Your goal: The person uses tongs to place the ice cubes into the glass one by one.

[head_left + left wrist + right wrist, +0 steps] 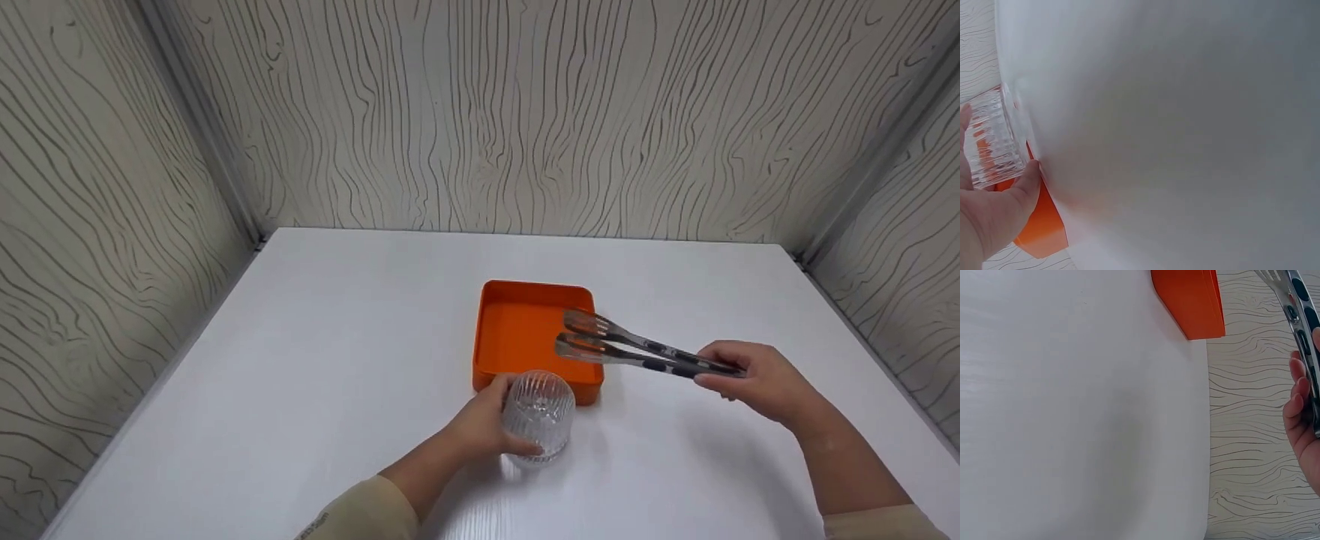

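Note:
My left hand [484, 427] grips a clear ribbed glass [541, 416] in front of an orange square tray [538, 287]. In the left wrist view the fingers [1026, 185] lie along the side of the glass [994, 140]. My right hand [757, 379] holds metal tongs [645, 356] with dark grip pads by their handle end. The slotted tips of the tongs stand slightly apart and overlap the tray's right side in the head view. In the right wrist view, fingers [1297, 396] curl round the tongs [1300, 332].
A white table [337, 337] lies under everything. Panels with a wood-grain pattern [450, 112] stand at the back and on both sides, with grey posts [199, 112] at the corners. The tray's outer wall [1190, 304] shows at the top of the right wrist view.

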Demonstrator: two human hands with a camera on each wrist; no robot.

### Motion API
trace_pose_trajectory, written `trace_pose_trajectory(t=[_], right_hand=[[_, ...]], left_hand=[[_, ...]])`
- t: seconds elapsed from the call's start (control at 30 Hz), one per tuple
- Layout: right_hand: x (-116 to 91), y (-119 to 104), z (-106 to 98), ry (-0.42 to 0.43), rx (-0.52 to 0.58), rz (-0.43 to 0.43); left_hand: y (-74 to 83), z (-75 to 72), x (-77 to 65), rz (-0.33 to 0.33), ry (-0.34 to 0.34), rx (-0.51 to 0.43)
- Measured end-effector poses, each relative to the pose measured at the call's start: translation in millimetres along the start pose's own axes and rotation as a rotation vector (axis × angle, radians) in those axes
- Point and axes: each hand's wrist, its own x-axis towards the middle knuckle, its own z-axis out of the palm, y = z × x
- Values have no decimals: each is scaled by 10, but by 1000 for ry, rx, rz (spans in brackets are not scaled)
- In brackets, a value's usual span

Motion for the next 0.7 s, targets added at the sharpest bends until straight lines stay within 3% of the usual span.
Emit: trace_pose_trajectory(t=[0.37, 0.53, 0.7], right_hand=[[-55, 228, 166, 189, -27, 310], [-68, 341, 332, 202, -65, 364], [-77, 419, 488, 164, -80, 403]], left_hand=[[31, 13, -33, -49, 5, 2], [51, 6, -59, -55, 13, -14], [50, -8, -83, -56, 18, -24]])
